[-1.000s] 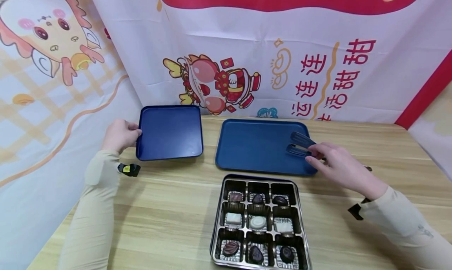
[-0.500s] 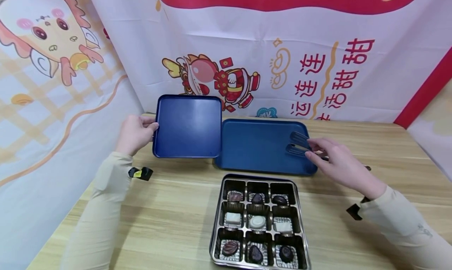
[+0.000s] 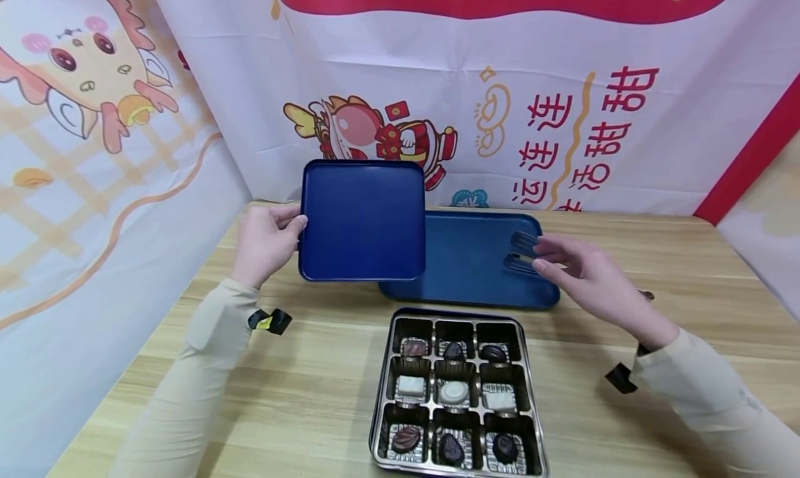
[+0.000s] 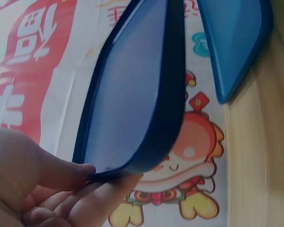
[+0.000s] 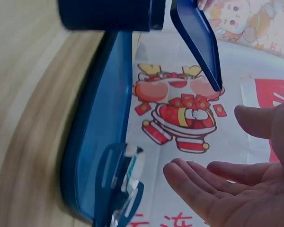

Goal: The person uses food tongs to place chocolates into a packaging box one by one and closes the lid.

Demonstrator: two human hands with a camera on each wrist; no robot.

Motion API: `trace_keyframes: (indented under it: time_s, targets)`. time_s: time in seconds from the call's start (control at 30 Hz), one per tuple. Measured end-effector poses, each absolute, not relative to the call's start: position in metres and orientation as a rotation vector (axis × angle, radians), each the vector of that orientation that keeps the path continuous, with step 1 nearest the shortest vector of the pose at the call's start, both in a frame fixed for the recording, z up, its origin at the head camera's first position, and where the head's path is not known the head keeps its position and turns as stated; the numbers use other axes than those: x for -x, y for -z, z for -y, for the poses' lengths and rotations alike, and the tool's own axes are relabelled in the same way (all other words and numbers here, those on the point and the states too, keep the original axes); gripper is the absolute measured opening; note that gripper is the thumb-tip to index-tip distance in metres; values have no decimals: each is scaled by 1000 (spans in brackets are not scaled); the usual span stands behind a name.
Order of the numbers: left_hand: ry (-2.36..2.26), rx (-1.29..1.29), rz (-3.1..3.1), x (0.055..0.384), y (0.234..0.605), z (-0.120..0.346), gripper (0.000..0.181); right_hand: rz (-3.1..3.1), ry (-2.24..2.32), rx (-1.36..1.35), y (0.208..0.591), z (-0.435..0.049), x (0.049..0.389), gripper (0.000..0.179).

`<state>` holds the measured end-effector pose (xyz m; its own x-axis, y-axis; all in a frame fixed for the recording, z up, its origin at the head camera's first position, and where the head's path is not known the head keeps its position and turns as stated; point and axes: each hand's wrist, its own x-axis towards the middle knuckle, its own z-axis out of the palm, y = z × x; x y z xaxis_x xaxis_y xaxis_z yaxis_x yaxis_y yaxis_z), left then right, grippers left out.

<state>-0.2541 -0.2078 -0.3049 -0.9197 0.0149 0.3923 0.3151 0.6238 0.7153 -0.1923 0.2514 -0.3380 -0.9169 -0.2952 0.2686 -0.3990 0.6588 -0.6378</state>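
Note:
My left hand [image 3: 265,242] pinches the left edge of a square dark blue box lid [image 3: 362,221], thumb on the near side and fingers behind. The lid is raised and tilted up, hiding the left part of a blue rectangular tray [image 3: 475,269]. In the left wrist view, the lid [image 4: 128,94] shows its raised rim. A pair of tongs [image 3: 523,263] lies on the tray's right end, its handle reaching past the edge. Over them is my right hand [image 3: 594,283], fingers spread; the right wrist view shows this hand [image 5: 241,184] apart from the tongs [image 5: 120,184], holding nothing.
In front of the tray stands an open box [image 3: 459,394] with a compartmented insert holding several dark and white chocolates. A printed cloth [image 3: 475,110] hangs right behind the wooden table [image 3: 300,394], and another covers the left side.
My left hand has carried the lid to the right and tipped it more upright, so it now overlaps the tray. My right hand stays near the tongs, its fingers loosened slightly.

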Motion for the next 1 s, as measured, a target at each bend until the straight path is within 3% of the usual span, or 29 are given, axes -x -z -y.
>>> trace_keyframes:
  time_s: [0.47,1.0]
  targets:
    - [1094,294,2480,244,314,178,22,2734,-1729,-446,336,-246,196,56]
    - [1215,386,2472,225,311,156,22,2499,-2166,-532,323,-208,189,54]
